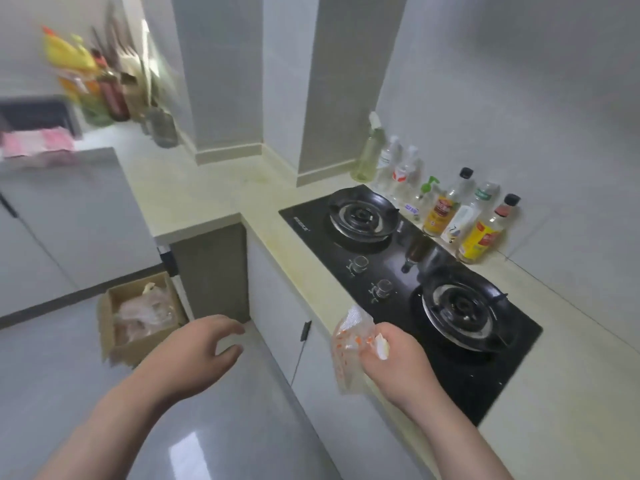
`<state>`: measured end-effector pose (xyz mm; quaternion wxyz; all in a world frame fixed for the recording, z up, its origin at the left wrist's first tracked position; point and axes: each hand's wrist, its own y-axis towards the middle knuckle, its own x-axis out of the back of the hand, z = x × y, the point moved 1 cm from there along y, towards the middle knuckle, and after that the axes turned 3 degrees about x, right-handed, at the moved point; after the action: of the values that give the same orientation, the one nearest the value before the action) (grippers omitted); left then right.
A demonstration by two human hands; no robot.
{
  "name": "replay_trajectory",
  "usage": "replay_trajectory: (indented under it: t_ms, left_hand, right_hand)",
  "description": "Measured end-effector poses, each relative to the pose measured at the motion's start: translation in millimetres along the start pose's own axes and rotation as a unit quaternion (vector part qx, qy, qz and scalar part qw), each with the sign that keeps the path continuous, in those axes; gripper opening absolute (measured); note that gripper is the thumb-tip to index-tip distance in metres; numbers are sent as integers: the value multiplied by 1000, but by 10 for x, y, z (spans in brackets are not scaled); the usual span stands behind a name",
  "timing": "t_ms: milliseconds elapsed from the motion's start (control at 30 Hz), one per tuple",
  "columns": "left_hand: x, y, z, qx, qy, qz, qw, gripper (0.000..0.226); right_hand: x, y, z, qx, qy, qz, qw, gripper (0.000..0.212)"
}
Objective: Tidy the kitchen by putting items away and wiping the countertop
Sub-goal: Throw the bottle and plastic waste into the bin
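A person's right hand (pixel 391 355) grips a crumpled clear plastic bag (pixel 349 341) with orange print at the countertop (pixel 194 195) edge, beside a black two-burner gas hob (pixel 391 268). The left hand (pixel 204 351), loosely curled and holding nothing, hangs over the floor near a cardboard box (pixel 138 320). Bottles (pixel 445 211) line the wall behind the hob; labels and hob brand are too blurred to read.

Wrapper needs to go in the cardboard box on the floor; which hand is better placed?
Probably the right hand: it grips the plastic wrapper. The left hand is nearer the cardboard box but empty.
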<state>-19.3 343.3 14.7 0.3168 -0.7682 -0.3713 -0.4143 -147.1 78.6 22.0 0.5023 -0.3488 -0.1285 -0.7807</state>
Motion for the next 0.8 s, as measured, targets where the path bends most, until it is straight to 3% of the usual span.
replay_trajectory:
  t_ms: [433,800]
  left_hand:
    - [766,-902,1894,221,-40,-104,969,31]
    - [1132,-527,2946,301,-21,-120,946,34]
  right_hand:
    - [-1689,449,1514,136,-40,163,976,12]
    - [-2908,1390,2471,187,-57,255,947,15]
